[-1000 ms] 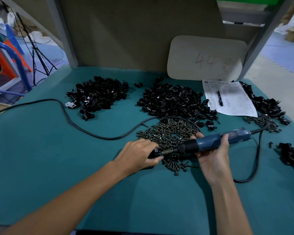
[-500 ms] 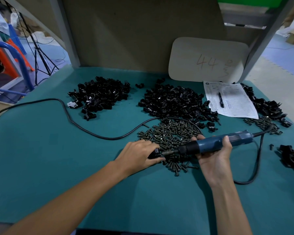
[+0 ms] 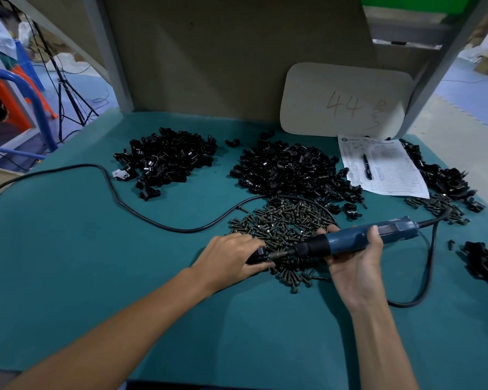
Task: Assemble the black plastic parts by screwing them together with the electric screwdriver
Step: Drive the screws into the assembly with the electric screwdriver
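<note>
Bit meets part, tabletop (image 3: pixel 96 263) centre.
My left hand (image 3: pixel 231 257) curls around a black plastic part (image 3: pixel 257 256); my right hand (image 3: pixel 352 266) grips the electric screwdriver (image 3: pixel 350 242) over the screw pile (image 3: pixel 285 220); part heaps (image 3: pixel 288 170) lie toward the rear edge.

left hand (image 3: pixel 231 258) grips black plastic part (image 3: pixel 256 256) | right hand (image 3: pixel 352 260) holds electric screwdriver (image 3: pixel 358 240), bit at the part | over screws (image 3: pixel 282 223) | surface (image 3: pixel 96 263) teal | two part piles behind
</note>
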